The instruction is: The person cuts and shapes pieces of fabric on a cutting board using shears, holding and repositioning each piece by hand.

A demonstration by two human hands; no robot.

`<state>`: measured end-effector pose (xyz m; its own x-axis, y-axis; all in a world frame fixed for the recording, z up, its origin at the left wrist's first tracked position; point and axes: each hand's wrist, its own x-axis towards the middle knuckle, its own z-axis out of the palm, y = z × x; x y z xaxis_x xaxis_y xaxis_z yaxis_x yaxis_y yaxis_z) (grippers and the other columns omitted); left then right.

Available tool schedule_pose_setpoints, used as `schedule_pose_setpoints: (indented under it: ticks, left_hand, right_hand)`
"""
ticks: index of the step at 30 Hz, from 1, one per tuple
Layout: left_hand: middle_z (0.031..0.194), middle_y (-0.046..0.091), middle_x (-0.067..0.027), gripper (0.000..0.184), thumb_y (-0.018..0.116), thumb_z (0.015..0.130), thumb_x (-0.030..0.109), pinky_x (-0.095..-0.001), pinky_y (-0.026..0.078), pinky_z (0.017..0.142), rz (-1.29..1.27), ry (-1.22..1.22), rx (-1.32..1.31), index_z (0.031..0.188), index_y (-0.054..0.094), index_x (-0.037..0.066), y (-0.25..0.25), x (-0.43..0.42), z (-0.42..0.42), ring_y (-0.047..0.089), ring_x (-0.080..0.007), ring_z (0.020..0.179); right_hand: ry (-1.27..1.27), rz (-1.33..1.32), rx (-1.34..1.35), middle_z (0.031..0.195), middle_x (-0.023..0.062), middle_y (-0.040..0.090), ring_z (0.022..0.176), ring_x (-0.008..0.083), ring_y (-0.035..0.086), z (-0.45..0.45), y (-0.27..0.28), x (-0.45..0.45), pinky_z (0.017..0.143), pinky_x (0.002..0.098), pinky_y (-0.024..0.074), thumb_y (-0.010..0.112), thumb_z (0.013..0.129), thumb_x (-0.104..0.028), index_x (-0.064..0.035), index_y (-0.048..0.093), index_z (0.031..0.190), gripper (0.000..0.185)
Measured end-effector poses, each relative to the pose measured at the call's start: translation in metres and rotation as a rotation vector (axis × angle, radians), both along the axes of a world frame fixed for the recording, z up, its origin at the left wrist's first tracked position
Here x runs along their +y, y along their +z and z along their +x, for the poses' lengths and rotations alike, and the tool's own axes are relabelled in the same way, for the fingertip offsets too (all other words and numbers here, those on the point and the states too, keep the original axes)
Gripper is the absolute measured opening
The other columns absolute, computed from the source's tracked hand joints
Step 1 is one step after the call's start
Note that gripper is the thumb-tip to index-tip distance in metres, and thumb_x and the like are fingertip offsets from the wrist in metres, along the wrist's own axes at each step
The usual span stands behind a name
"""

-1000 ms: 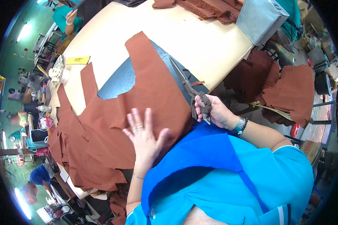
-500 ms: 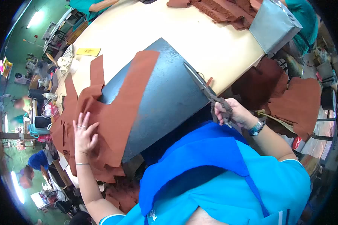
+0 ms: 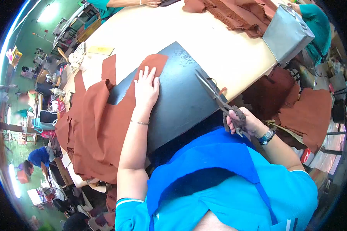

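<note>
My left hand (image 3: 145,87) lies flat with its fingers stretched out on a strip of reddish-brown leather (image 3: 104,131). That strip rests over a dark, shiny board (image 3: 175,100), and the rest of the leather spreads left in folds with cut-out tongues. In my right hand (image 3: 245,121) is a pair of large scissors (image 3: 211,89) with cloth-wrapped handles. Their blades point up and left above the board's right edge, apart from the leather. A small brown scrap (image 3: 223,91) lies beside the blades.
A grey metal box (image 3: 287,34) stands at the table's far right corner, near a pile of brown leather (image 3: 235,15). More leather (image 3: 306,115) hangs at the right. A yellow piece (image 3: 101,50) lies on the pale table (image 3: 142,29). Co-workers in teal sleeves (image 3: 316,30) are across it.
My left hand has moved up and right, from the folded leather onto the strip over the board. My right hand still holds the scissors, slightly lower in view.
</note>
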<state>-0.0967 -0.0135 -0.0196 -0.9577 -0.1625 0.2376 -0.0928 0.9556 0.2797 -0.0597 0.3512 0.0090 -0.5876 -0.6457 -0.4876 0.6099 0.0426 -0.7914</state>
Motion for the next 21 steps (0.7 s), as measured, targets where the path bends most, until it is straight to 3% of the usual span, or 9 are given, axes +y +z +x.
schedule_pose_setpoints:
  ticks: [5, 8, 12, 13, 21]
  left_hand:
    - [0.139, 0.049, -0.0133, 0.033, 0.043, 0.098, 0.011, -0.0577, 0.023, 0.111, 0.268, -0.182, 0.012, 0.129, 0.054, 0.014, 0.0, 0.019, 0.018, 0.038, -0.0345, 0.135]
    - [0.139, 0.049, -0.0134, 0.032, 0.043, 0.098, 0.01, -0.0573, 0.023, 0.111, 0.401, -0.307, -0.039, 0.127, 0.055, 0.014, 0.009, 0.032, 0.039, 0.039, -0.0343, 0.134]
    - [0.147, 0.04, -0.0134, 0.04, 0.052, 0.095, 0.025, -0.0573, 0.019, 0.112, 0.097, -0.437, -0.156, 0.133, 0.053, 0.015, 0.025, 0.044, 0.064, 0.03, -0.0349, 0.14]
    - [0.15, 0.036, -0.0129, 0.052, 0.06, 0.088, 0.034, -0.0589, 0.019, 0.112, 0.113, -0.443, -0.183, 0.135, 0.051, 0.015, 0.023, 0.041, 0.067, 0.027, -0.0355, 0.141]
    - [0.149, 0.037, -0.0124, 0.058, 0.064, 0.084, 0.04, -0.0569, 0.021, 0.112, 0.081, -0.467, -0.172, 0.134, 0.052, 0.014, 0.028, 0.045, 0.073, 0.029, -0.0349, 0.14]
  right_hand:
    - [0.084, -0.065, -0.08, 0.074, 0.0045, 0.06, 0.067, 0.012, 0.059, 0.003, -0.008, 0.017, 0.063, 0.0276, 0.0503, 0.055, 0.094, -0.047, -0.0055, 0.061, 0.079, 0.044]
    - [0.094, -0.146, -0.144, 0.076, 0.004, 0.06, 0.07, 0.0121, 0.059, -0.002, -0.013, 0.018, 0.066, 0.0282, 0.0503, 0.055, 0.093, -0.049, -0.0048, 0.061, 0.081, 0.046]
    - [0.211, -0.056, 0.039, 0.078, 0.0036, 0.061, 0.071, 0.0111, 0.059, -0.009, -0.012, 0.01, 0.067, 0.0266, 0.0487, 0.056, 0.094, -0.045, -0.0047, 0.061, 0.084, 0.042]
    - [0.21, -0.031, 0.054, 0.078, 0.0032, 0.061, 0.071, 0.0093, 0.058, -0.009, -0.01, 0.007, 0.067, 0.0251, 0.0478, 0.056, 0.094, -0.041, -0.0055, 0.06, 0.083, 0.038]
    - [0.181, 0.055, 0.065, 0.076, 0.0005, 0.064, 0.063, 0.0057, 0.058, -0.011, -0.001, -0.001, 0.059, 0.0212, 0.0472, 0.06, 0.093, -0.032, -0.008, 0.061, 0.083, 0.026]
